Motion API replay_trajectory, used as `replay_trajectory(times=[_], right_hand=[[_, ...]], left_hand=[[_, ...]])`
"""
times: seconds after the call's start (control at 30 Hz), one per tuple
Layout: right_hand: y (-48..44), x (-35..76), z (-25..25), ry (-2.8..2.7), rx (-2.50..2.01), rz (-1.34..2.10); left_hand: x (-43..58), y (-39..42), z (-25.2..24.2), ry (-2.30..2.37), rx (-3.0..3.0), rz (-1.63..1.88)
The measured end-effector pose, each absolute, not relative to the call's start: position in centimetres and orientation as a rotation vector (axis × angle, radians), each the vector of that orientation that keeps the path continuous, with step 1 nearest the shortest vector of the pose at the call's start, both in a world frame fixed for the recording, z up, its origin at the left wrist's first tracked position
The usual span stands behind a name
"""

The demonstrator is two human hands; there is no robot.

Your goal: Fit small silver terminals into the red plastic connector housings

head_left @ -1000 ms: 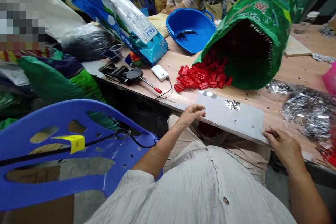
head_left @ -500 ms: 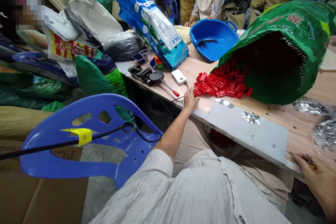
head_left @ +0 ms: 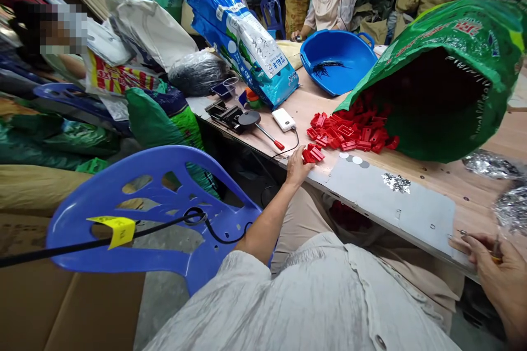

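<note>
Near the table's front edge, my left hand (head_left: 297,168) is closed around the near side of a small cluster of red plastic pieces (head_left: 314,153). The cluster lies a little apart from the main heap of red plastic pieces (head_left: 346,130), which spills from the mouth of a green woven sack (head_left: 448,145). At the right edge my right hand (head_left: 496,271) grips a thin pointed metal tool with a yellowish part (head_left: 496,256); its exact kind cannot be made out. Small shiny metal pieces (head_left: 396,182) lie on a grey sheet (head_left: 370,186) between my hands.
Behind the heap stand a blue basin (head_left: 349,68) with dark thin pieces and a blue-white bag (head_left: 255,44). A black clamp-like device with a red-tipped lever (head_left: 249,119) and a white power bank (head_left: 284,119) sit left. A blue plastic chair (head_left: 123,252) is beside me; two people sit nearby.
My left hand has drawn a few red pieces away from the heap towards the table edge. My right hand keeps its hold on the tool. The view has shifted slightly.
</note>
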State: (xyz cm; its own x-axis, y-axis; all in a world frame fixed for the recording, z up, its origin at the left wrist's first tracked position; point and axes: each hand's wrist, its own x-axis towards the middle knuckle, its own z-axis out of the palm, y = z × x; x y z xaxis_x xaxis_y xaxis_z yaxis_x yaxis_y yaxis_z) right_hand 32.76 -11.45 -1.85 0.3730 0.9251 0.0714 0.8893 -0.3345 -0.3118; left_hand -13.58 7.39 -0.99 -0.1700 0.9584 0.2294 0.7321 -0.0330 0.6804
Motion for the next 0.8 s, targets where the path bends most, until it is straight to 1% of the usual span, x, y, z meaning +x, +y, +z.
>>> replay_trajectory(times=[0.07, 0.13, 0.4, 0.47, 0.53, 0.67, 0.8], right_hand=[[-11.1, 31.4, -0.7, -1.394, -2.289, 0.36], [-10.7, 30.3, 0.2, -1.324, -2.243, 0.434], [-11.2, 29.5, 0.9, -1.292, -2.197, 0.396], [-11.4, 29.6, 0.7, -1.268, -2.201, 0.379], [-11.3, 29.5, 0.6, -1.247, -2.191, 0.385], [-10.3, 27.9, 0.8, -1.209, -2.089, 0.463], [-8.8, 24.3, 2.2, -1.268, -1.875, 0.52]], left_hand=[[-13.0, 7.5, -0.9, 1.889, 1.789, 1.008], [-12.3, 7.8, -0.7, 1.834, 1.791, 1.015], [-11.0, 8.1, -0.1, 1.832, 1.842, 1.339], [-10.6, 7.6, 0.1, 1.703, 1.678, 1.439], [-9.8, 6.8, 0.5, 1.467, 1.456, 1.465], [-7.1, 4.1, 1.8, 0.975, 1.126, 1.318], [-4.4, 1.2, 2.7, 0.781, 1.026, 1.182]])
